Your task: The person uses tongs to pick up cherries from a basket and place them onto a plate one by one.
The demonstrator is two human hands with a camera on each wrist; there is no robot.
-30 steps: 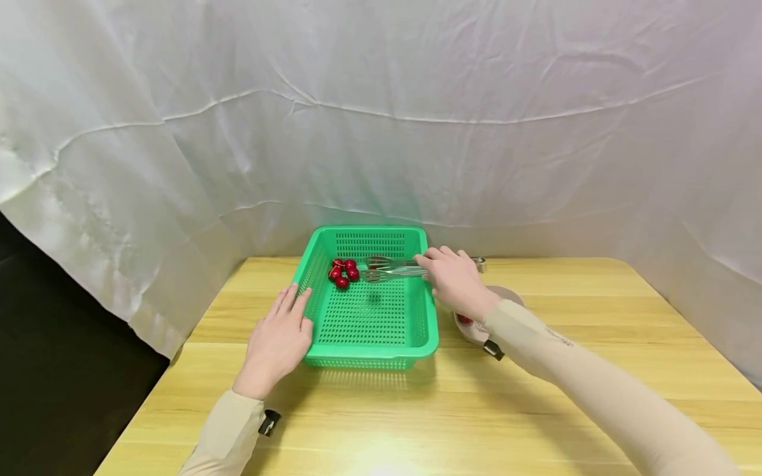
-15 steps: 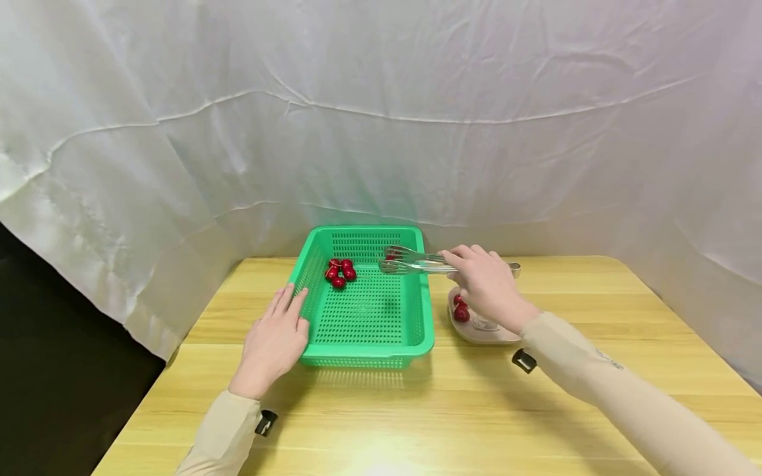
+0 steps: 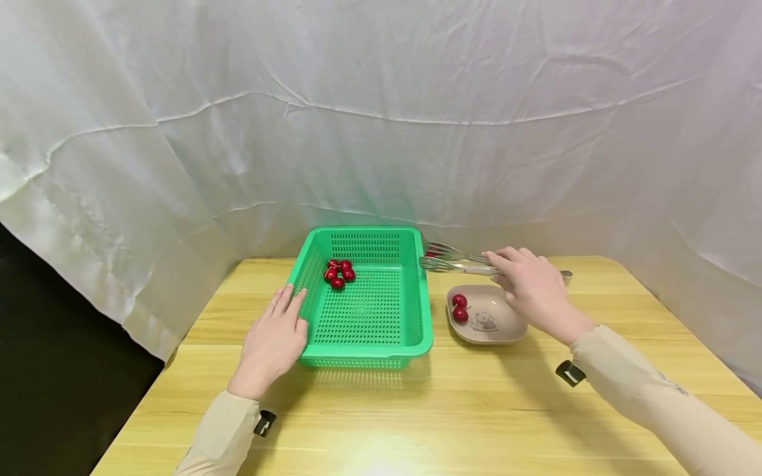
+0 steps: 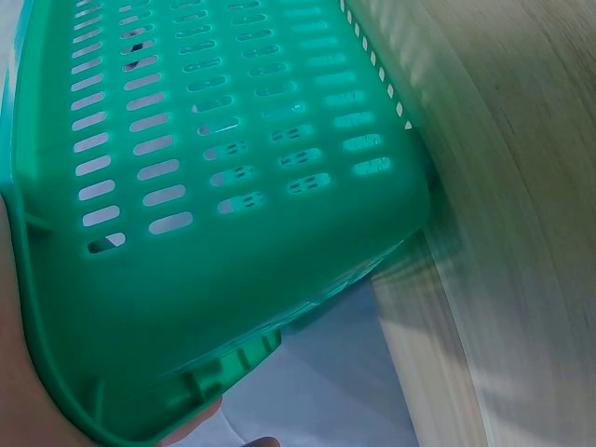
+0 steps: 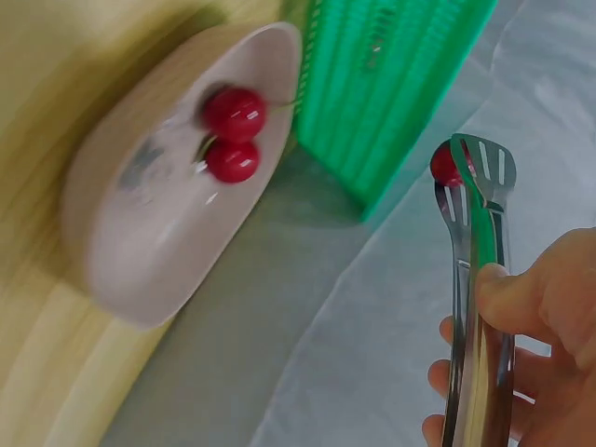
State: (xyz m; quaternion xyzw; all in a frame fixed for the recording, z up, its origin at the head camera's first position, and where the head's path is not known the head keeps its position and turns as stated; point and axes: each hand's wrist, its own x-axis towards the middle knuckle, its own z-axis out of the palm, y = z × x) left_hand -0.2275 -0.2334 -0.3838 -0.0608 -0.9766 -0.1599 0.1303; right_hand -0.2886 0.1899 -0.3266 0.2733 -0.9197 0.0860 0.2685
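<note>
A: And out it comes! Half a second ago the tongs (image 3: 467, 268) reached over the basket (image 3: 357, 354); now, in the head view, their tips have swung to its right rim, with the right hand (image 3: 532, 287) drawing away towards the right.

B: What's caught up there?

A: One cherry (image 5: 444, 163), pinched between the slotted tips, while the right hand's thumb and fingers curl round the tongs. It hangs near the bowl (image 3: 506, 327), not in it. I'd call that a carry partway through: lifted from the basket, not yet set down.

B: And the left hand (image 3: 274, 340)?

A: Hasn't budged. Fingers spread and fairly straight, resting on the basket's left rim (a steadying touch, by the look of it). How hard they press, I cannot tell.

B: Count them up, then!

A: Five cherries (image 3: 337, 283) huddled in the basket's far left part, same five as a second ago. Two more cherries (image 3: 460, 315) sit together at the left side of the bowl, which was largely hidden then and is in plain sight now. Add the one aloft: eight showing.

B: And the rest?

A: One basket, one bowl, one pair of tongs, two hands, one table (image 3: 476, 410).
</note>
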